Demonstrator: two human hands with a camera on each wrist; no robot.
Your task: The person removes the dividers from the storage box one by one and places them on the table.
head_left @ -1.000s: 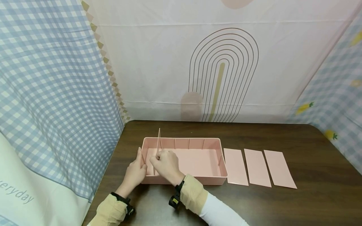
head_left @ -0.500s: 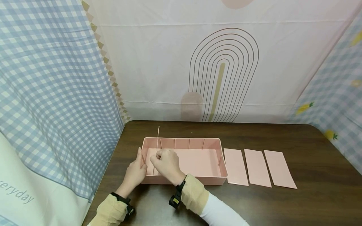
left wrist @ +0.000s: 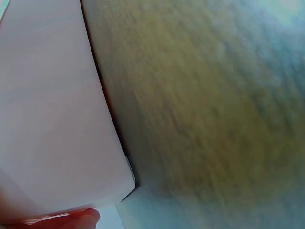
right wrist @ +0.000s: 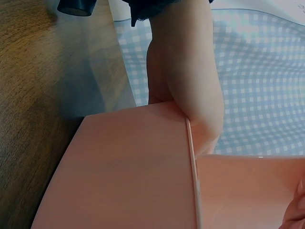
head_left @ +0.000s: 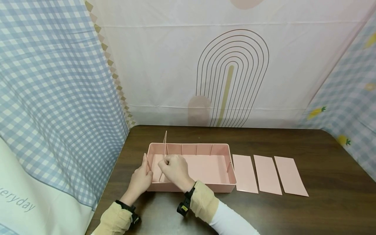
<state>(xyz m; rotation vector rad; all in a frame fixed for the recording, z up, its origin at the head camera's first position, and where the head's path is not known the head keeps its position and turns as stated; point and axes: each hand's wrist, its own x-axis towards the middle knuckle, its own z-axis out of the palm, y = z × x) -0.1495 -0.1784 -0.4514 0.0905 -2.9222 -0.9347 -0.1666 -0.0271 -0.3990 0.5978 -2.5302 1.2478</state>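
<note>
A pink rectangular box [head_left: 205,188] lies lengthwise on the table. My left hand [head_left: 139,179] holds its left end, with the index finger stretched along the side wall and the thumb at the near corner. Over the left part of the box, my right hand [head_left: 175,169] pinches a thin pink divider panel [head_left: 164,138]. That divider stands on edge across the box, slightly turned, its far end rising above the back rim. In the left wrist view the box's outer wall [left wrist: 52,119] is close, with a fingertip [left wrist: 83,219] below. The right hand hides part of the divider.
Three flat pink panels [head_left: 245,173] lie side by side right of the box. The back wall inside the box carries several vertical slots. The dark wooden table [head_left: 332,169] meets a white cloth behind and checked cloth [head_left: 73,114] at the left.
The divider first swung slightly left, then back right, so its face shows a little more. My right hand shifted slightly right with it. My left hand and the box stayed still.
</note>
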